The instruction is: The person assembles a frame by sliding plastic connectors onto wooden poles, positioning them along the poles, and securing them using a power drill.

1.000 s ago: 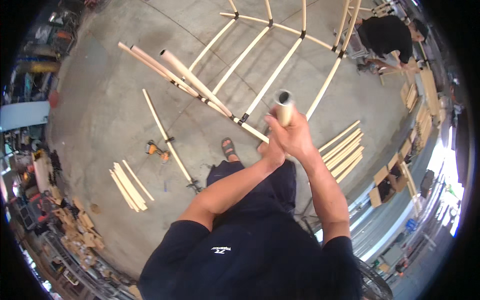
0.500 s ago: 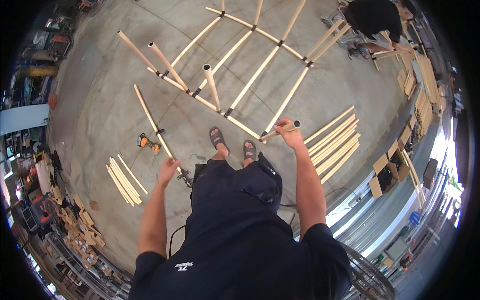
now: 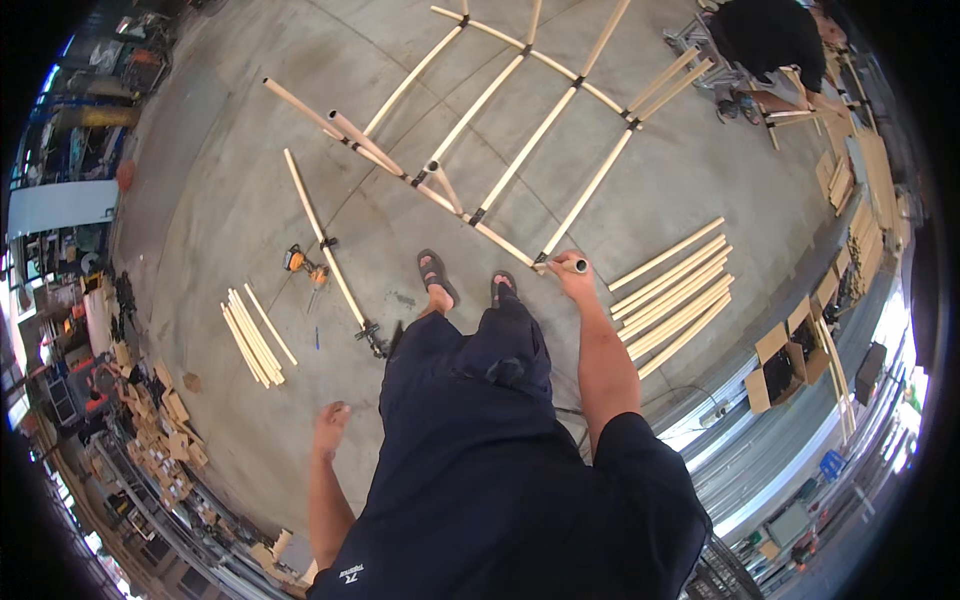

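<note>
My right hand (image 3: 572, 285) is closed around an upright cream-coloured pipe (image 3: 575, 266) at the near right corner of a pipe frame (image 3: 522, 146). Black joints connect the frame's long rails, and several other posts rise from it. My left hand (image 3: 331, 428) hangs beside my left leg, its fingers loosely bent, with nothing visible in it. Nearest to it on the floor lies a single long pipe (image 3: 307, 204) with a black joint (image 3: 328, 242) partway along and a joint cluster (image 3: 373, 341) at its near end.
An orange and black cordless drill (image 3: 304, 265) and a blue pen-like stick (image 3: 317, 338) lie left of my feet. Short pipes (image 3: 250, 340) are farther left, longer pipes (image 3: 672, 300) to the right. An open cardboard box (image 3: 765, 372) stands at right; another person (image 3: 768, 45) bends over at far right.
My left hand has drawn back toward my body, away from the long pipe's near end. My right hand still grips the upright pipe, and the view has shifted slightly.
</note>
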`<action>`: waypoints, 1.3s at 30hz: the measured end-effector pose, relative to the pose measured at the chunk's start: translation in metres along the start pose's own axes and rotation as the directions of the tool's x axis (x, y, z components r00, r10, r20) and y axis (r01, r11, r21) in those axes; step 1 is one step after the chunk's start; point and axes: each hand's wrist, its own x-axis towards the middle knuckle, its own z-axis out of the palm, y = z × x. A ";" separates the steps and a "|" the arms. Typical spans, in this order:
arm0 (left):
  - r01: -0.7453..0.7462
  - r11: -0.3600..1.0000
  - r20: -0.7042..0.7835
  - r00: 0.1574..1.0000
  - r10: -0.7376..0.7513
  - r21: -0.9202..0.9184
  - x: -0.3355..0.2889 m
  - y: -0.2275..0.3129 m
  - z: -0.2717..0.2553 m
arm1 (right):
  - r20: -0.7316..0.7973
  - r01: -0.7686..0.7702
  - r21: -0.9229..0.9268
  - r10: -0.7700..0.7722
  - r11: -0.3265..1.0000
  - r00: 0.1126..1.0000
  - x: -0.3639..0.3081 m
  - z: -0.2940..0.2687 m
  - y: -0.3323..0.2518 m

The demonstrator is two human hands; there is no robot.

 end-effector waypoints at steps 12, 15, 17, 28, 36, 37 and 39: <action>-0.195 0.980 0.209 0.960 0.184 0.032 -0.009 0.062 0.051 | -0.273 -0.124 -0.352 0.024 0.928 0.962 -0.005 -0.053 0.188; -0.047 0.974 0.115 0.993 0.021 0.223 -0.007 0.029 0.027 | -0.334 -0.452 -0.423 0.328 0.786 0.884 -0.029 0.001 0.149; -0.067 0.974 0.168 0.985 0.030 0.218 0.013 0.004 0.020 | -0.207 -0.494 -0.488 0.455 0.719 0.866 -0.035 -0.001 0.127; 0.036 0.948 0.422 0.889 -0.175 0.318 0.065 -0.094 0.020 | 0.515 0.099 -0.653 0.345 0.751 0.785 -0.181 -0.017 0.064; -0.006 0.988 0.403 0.914 -0.057 0.153 0.098 -0.118 0.025 | 0.581 -0.476 -0.501 0.689 0.722 0.434 -0.327 0.043 0.023; -0.012 0.990 0.392 0.919 -0.045 0.140 0.102 -0.119 0.023 | 0.588 -0.481 -0.495 0.686 0.724 0.428 -0.334 0.054 0.003; -0.038 0.993 0.372 0.928 -0.007 0.113 0.109 -0.117 0.018 | 0.493 -0.409 -0.587 0.709 0.699 0.504 -0.337 0.067 -0.038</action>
